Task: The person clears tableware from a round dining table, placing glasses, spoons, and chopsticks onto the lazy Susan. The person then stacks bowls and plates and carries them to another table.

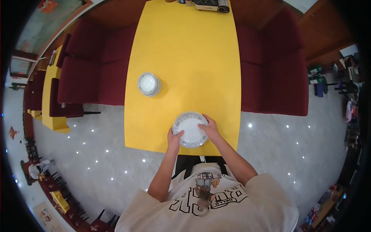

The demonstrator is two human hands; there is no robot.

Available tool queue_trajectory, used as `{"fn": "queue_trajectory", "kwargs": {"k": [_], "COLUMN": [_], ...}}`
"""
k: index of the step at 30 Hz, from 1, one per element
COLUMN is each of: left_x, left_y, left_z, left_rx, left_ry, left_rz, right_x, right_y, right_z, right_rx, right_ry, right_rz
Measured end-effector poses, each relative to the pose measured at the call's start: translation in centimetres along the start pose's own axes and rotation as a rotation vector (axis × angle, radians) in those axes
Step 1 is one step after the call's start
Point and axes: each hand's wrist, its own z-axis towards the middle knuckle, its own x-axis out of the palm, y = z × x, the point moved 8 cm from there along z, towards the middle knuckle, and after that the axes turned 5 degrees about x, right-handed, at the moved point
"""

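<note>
A round white plate with a grey patterned rim is held in both hands over the near end of the yellow table. My left hand grips its left edge, thumb on top. On the right edge my right hand is closed, its thumb reaching over the rim. The fingers beneath are hidden, and I cannot tell whether more plates lie under this one. Farther off to the left stands a stack of small white bowls or dishes with similar patterned rims, apart from both hands.
The long yellow table stretches away from me. A portable gas stove sits at its far end beside some small containers. Dark red bench seats flank the table on the left, with more red seats on the right.
</note>
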Motion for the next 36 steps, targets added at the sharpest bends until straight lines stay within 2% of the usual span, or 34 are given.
{"fn": "queue_trajectory", "kwargs": {"k": [4,10,14,18,23,25,31,35,36], "left_x": [0.1,0.8,0.4,2.1,3.4,3.0,3.6,3.7,3.1], "left_y": [-2.7,-7.6,-6.4,-9.0,-9.7,-9.6,-10.2,-10.4,-10.2], "left_z": [3.6,8.5,13.9,17.1,18.0,17.7,16.5,15.5,15.7], "left_rx": [0.07,0.086,0.174,0.22,0.225,0.257,0.205,0.269,0.326], "left_ry": [0.011,0.047,0.032,0.02,0.02,-0.054,-0.117,-0.194,-0.235], "left_rz": [0.081,0.246,0.367,0.409,0.452,0.481,0.324,0.294,0.388], "right_x": [1.4,3.5,4.1,4.3,4.5,4.3,4.2,4.1,4.0], "right_y": [2.2,3.9,6.0,8.9,11.2,10.5,10.7,9.8,10.0], "right_z": [1.7,5.4,7.5,10.9,12.6,13.1,12.6,12.7,12.3], "right_rx": [-0.088,-0.17,-0.157,-0.243,-0.23,-0.238,-0.254,-0.319,-0.327], "right_ry": [-0.16,-0.277,-0.312,-0.333,-0.304,-0.312,-0.359,-0.372,-0.441], "right_rz": [-0.118,-0.076,-0.005,-0.027,-0.027,-0.011,-0.097,-0.023,-0.192]}}
